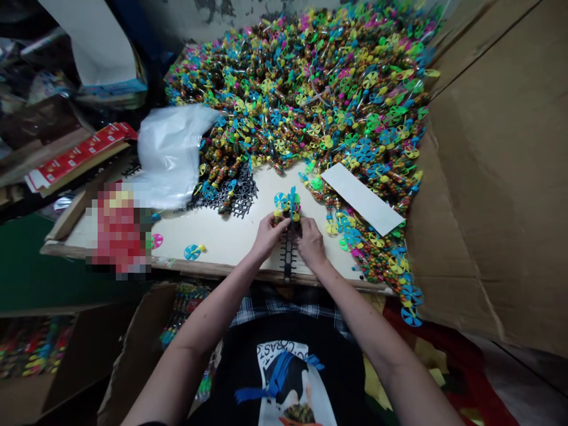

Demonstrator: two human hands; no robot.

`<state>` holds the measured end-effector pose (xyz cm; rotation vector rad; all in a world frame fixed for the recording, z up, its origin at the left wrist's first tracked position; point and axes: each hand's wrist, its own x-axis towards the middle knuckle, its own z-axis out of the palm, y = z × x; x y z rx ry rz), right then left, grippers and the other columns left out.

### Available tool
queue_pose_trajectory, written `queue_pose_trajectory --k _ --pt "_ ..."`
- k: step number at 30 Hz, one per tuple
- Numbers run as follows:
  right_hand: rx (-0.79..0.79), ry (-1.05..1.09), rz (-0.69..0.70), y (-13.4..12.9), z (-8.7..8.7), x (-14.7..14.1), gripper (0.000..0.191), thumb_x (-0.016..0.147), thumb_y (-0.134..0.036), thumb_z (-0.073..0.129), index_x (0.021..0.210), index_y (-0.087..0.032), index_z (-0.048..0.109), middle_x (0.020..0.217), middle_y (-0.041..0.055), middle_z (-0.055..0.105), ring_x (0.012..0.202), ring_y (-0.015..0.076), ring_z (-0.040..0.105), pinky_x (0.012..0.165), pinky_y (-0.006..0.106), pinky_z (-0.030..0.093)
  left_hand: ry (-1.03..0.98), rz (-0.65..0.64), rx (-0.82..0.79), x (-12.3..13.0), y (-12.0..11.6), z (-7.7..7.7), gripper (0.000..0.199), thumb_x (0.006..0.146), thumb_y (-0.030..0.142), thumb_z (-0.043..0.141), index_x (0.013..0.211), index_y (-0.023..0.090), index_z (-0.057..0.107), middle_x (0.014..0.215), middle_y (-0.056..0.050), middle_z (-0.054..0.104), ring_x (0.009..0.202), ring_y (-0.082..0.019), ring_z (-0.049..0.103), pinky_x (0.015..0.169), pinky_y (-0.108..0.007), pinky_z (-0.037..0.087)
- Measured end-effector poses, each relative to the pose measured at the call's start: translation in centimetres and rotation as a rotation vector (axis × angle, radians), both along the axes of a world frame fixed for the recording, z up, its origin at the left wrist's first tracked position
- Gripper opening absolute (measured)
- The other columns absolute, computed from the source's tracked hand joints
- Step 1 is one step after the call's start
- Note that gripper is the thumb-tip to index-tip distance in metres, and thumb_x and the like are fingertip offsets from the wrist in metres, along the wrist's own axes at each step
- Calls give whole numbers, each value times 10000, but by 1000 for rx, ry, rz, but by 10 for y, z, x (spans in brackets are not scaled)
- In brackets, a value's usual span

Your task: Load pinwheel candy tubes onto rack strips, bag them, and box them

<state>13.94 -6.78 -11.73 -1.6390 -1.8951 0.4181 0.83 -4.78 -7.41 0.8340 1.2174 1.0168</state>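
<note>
My left hand (267, 234) and my right hand (311, 239) are close together near the front edge of the white table (222, 236). Between them runs a black plastic strip (288, 257) with short side prongs, reaching toward my body. Just beyond my fingertips, small fan-topped candy tubes (288, 202) in blue, green and yellow stand at the strip's far end. The fingers of my left hand are closed on a tube there. My right hand's fingers are bent against the strip's other side; what they pinch is hidden.
A large pile of candy tubes (310, 89) covers the back and right. Black strips (239, 192) and clear plastic bags (171, 148) lie left. A white card (361, 198) rests on the pile. Cardboard (497, 177) walls the right side. A loose blue fan (192, 252) lies front left.
</note>
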Motion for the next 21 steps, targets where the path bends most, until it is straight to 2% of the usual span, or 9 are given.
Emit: queue_pose_trajectory --k 5,9,12,17,21 --pt "43 76 -47 2 0 -2 268 832 -205 478 1094 -165 516 973 107 569 835 228 573 762 362 503 90 -32 199 -13 -4 -11 152 766 292 526 806 213 403 701 52 492 618 -92 492 607 -216 429" --pt "23 69 -61 2 1 -3 251 832 -197 466 1072 -154 525 960 108 568 791 224 563 734 363 501 191 -43 301 -20 0 -18 170 736 287 588 850 197 498 819 13 522 779 -118 525 715 -231 443" --pt "17 65 -55 2 1 -3 250 818 -166 466 1060 -158 527 947 98 564 787 219 559 746 364 500 189 -51 327 -19 2 -19 171 719 284 607 856 185 577 887 -21 580 890 -148 554 783 -250 457" --pt "0 43 -51 3 -2 -2 329 806 -142 460 1131 -150 513 982 107 564 798 217 565 754 366 509 115 -59 321 -11 0 -21 197 711 254 617 896 193 585 902 -31 651 869 -150 610 826 -276 479" --pt "-41 11 -52 4 -3 -3 368 812 -106 411 1163 -154 512 966 103 573 795 212 572 753 353 514 140 -71 346 -8 -5 -25 207 720 260 624 916 198 601 919 -28 658 894 -149 623 894 -289 466"
